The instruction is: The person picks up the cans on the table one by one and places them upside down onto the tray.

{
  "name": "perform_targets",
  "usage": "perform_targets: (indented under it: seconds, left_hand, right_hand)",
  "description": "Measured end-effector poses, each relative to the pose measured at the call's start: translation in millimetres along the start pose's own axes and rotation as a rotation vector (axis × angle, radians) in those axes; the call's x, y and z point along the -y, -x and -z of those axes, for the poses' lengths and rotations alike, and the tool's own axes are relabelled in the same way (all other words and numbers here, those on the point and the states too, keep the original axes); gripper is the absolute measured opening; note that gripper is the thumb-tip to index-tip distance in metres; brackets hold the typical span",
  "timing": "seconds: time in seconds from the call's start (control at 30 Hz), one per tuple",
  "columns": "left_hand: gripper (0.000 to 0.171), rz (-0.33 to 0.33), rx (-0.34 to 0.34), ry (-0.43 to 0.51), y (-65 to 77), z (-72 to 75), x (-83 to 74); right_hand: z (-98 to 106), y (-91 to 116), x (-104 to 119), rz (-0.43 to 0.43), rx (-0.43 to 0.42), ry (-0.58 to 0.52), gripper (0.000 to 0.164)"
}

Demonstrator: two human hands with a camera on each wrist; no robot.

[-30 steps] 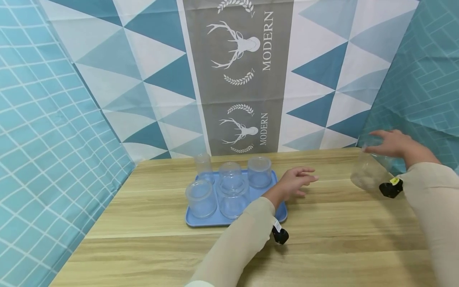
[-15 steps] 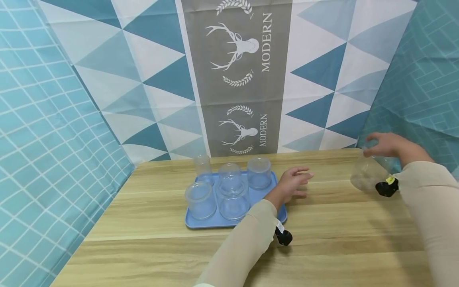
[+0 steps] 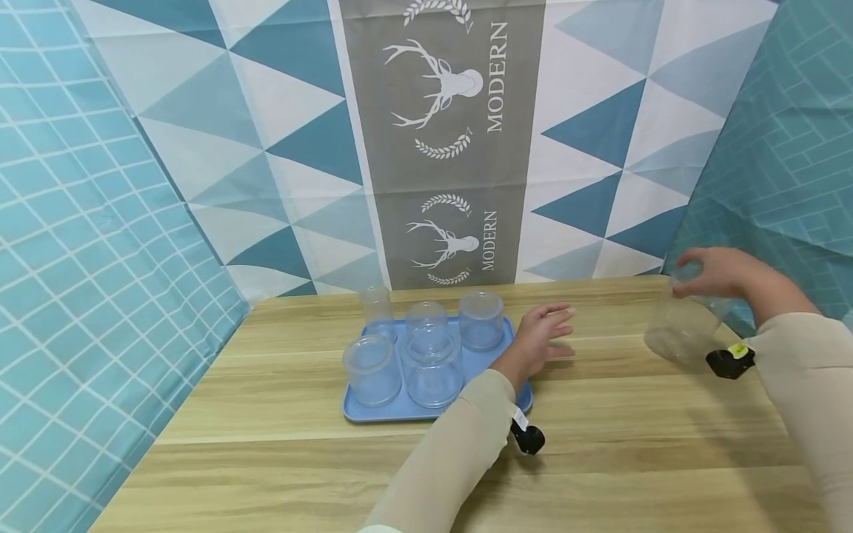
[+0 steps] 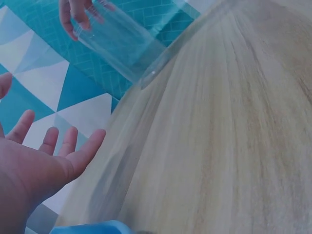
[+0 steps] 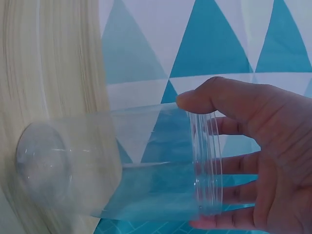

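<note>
My right hand (image 3: 726,277) grips a tall clear plastic jar (image 5: 146,161) around its threaded rim, thumb on one side and fingers on the other. The jar (image 3: 683,326) is at the right of the table, its base low over the wood; I cannot tell whether it touches. My left hand (image 3: 536,337) hovers by the right side of the blue tray (image 3: 393,409), holding nothing. Its fingers are spread and slightly bent, as the left hand (image 4: 39,161) shows in the left wrist view. The left forearm hides the tray's front right part.
On the tray stand several clear jars: a wide one (image 3: 373,374) front left, another (image 3: 433,377) beside it, a narrow one (image 3: 378,311) at the back left and one (image 3: 482,322) at the back right. Patterned cloth (image 3: 453,148) hangs behind the wooden table (image 3: 266,474).
The right hand and jar have shifted slightly, the jar's base now a little farther left. My left hand has drawn back slightly to the left. The jars on the tray stay put.
</note>
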State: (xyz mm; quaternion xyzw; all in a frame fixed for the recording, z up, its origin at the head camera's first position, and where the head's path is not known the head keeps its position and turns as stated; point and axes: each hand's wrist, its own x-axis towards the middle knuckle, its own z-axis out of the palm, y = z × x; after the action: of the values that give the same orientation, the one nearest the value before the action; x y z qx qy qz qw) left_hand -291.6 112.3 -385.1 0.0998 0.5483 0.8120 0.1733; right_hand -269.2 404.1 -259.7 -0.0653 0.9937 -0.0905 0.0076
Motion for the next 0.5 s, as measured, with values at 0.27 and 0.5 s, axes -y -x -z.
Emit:
perform_targets:
  seconds: [0.27,0.5]
  left_hand:
    - [0.044,0.02,0.05,0.102,-0.8,5.1,-3.4]
    - [0.043,0.028,0.09,0.14,-0.9,9.6,-4.8]
  right_hand:
    - [-4.3,7.6,6.1,0.034,-0.074,0.044,0.07]
    - [-1.9,14.4,16.7,0.068,-0.098,0.041,0.068]
